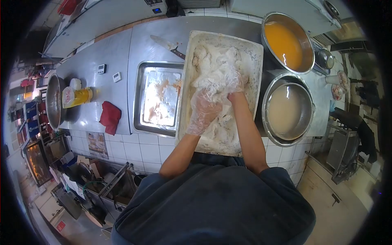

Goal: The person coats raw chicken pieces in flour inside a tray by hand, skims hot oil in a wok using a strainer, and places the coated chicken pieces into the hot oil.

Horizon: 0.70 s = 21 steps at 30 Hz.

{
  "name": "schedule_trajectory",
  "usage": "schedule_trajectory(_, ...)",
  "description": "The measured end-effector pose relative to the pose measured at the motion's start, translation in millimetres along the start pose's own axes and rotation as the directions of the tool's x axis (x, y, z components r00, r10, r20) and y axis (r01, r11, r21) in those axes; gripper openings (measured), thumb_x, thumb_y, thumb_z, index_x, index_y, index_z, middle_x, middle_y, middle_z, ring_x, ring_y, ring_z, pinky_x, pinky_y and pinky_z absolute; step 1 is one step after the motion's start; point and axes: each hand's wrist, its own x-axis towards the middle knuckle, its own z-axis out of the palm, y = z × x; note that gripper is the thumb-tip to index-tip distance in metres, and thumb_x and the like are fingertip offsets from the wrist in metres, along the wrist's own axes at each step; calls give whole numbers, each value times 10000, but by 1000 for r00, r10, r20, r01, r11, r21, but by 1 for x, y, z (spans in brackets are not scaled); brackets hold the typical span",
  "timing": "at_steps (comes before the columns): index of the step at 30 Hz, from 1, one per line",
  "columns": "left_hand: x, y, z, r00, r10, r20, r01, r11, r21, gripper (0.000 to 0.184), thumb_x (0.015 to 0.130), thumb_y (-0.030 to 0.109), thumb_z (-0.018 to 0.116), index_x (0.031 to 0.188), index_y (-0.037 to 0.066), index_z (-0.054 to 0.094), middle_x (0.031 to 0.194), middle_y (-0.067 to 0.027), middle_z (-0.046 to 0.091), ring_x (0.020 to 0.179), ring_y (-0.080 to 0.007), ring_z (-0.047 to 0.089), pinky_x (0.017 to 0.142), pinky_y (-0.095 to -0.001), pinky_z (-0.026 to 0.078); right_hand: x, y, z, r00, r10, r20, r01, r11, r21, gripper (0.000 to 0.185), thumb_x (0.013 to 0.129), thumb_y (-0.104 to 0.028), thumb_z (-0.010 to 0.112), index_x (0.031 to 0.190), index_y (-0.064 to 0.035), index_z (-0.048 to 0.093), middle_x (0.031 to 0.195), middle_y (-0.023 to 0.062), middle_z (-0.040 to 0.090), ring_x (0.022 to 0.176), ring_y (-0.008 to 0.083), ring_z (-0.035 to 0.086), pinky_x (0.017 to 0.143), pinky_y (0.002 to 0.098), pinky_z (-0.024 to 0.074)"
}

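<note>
A large, worn rectangular tray (256, 61) of white flour lies in front of me, with several lumpy flour-coated food pieces (200, 55) in it. My left hand (207, 107), in a clear plastic glove, reaches into the flour near the tray's middle. Just right of it is my right hand (234, 83), gloved too and dusted white. Between them the fingers are closed about a thickly floured food piece (210, 83). Flour and wrinkled plastic hide most fingertips, and the kind of food is hidden under the coating.
Left of the flour tray sit a wet metal tray (157, 102) and a knife (165, 44). Bowls of orange liquid (286, 45) and pale liquid (283, 108) stand at right. Further left are a red cloth (110, 117), two timers (117, 76), an oil bottle (77, 97) and a wide pan (54, 101).
</note>
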Motion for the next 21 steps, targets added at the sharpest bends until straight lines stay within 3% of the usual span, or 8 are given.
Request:
schedule_trajectory(2,-10,-11,6,990,112,-87,-93,975,204,336,724,118,698,1026,13,593,955,-137,641,882,-319,616,794,-387,487,-8,1,4,998,-3,64,-10,979,206,404,977,-271,397,1316,-56,448,1212,81,550,1056,188,551,878,311,496)
schedule_trajectory(5,-19,-3,12,962,271,-44,-256,943,212,293,735,107,677,999,8,594,928,-140,640,846,-335,610,765,-392,489,30,28,-35,908,-326,262,383,899,-210,394,987,-325,383,1263,-60,476,1094,74,575,986,195,570,831,317,521)
schedule_trajectory(8,-40,-12,23,979,202,-38,-192,966,171,290,730,112,685,983,3,595,903,-136,635,840,-320,615,758,-389,491,14,21,-24,956,-162,243,123,978,169,405,982,-376,387,1225,-68,488,1027,77,572,954,202,576,815,320,529)
schedule_trajectory(13,-61,-22,48,962,-176,-209,186,982,29,312,718,119,706,976,-13,592,876,-139,645,845,-280,636,743,-361,498,50,44,-57,896,-131,423,-56,914,401,430,967,-405,399,1235,-83,491,1061,99,579,994,210,569,816,343,531)
schedule_trajectory(15,-62,-31,51,972,-159,-172,165,986,26,324,714,119,715,980,-19,590,893,-148,648,859,-264,639,740,-345,498,76,55,-80,885,-299,358,296,953,66,417,944,-380,446,1221,-75,512,1102,108,589,1013,235,571,836,350,515)
schedule_trajectory(17,-59,-32,45,986,-85,-146,97,993,72,334,712,117,723,983,-26,590,921,-163,651,875,-251,638,743,-327,496,113,72,-116,720,-601,346,640,381,-667,380,909,-327,526,1176,-58,560,1150,102,600,1019,281,577,872,355,483)
schedule_trajectory(20,-34,-41,21,988,-80,129,106,972,-209,375,730,121,722,1041,-24,571,1010,-181,626,922,-258,619,780,-343,485,118,33,-103,774,-629,73,318,286,-904,455,879,-387,505,1197,-65,555,1196,185,567,1104,273,552,897,383,472)
schedule_trajectory(21,-29,-41,23,972,-235,20,233,938,-258,347,753,119,687,1055,-11,576,996,-195,625,907,-291,618,786,-368,485,127,21,-101,800,-599,-3,166,226,-960,482,866,-409,507,1198,-63,556,1204,202,561,1124,278,545,910,392,464)
